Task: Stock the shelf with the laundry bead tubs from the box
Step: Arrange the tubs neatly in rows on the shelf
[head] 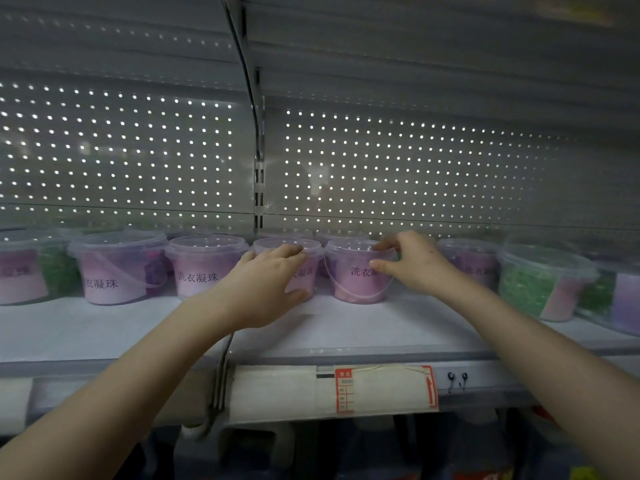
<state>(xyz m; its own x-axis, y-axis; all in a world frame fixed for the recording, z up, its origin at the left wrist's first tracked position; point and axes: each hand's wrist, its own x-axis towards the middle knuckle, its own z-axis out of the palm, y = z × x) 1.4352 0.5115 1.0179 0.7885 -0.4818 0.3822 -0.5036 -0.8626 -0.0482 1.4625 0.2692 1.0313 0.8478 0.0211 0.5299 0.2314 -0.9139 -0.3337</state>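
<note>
On the white shelf, in front of the perforated back panel, a row of clear-lidded laundry bead tubs stands side by side, and both hands are on the two in the middle. The left hand wraps the front of the centre tub. Its fingers curl up over the lid's rim, and the thumb presses low against the side near the base. The grip spans the tub's whole height. The right hand reaches in from the right to the handled tub, which stands just beside the centre tub with its thin white bail hanging down the front. The right fingers rest bent on the lid's edge, and the thumb presses the printed label below them, so the rim is pinched between them. Both tubs stand upright on the shelf, filled with pink beads.

To the left, two more pink tubs stand in line, each with a printed label facing out. To the right, past the right wrist, stands another pink one, then a green bead tub nearer the shelf's front. A price tag with a red border hangs on the shelf edge below.
</note>
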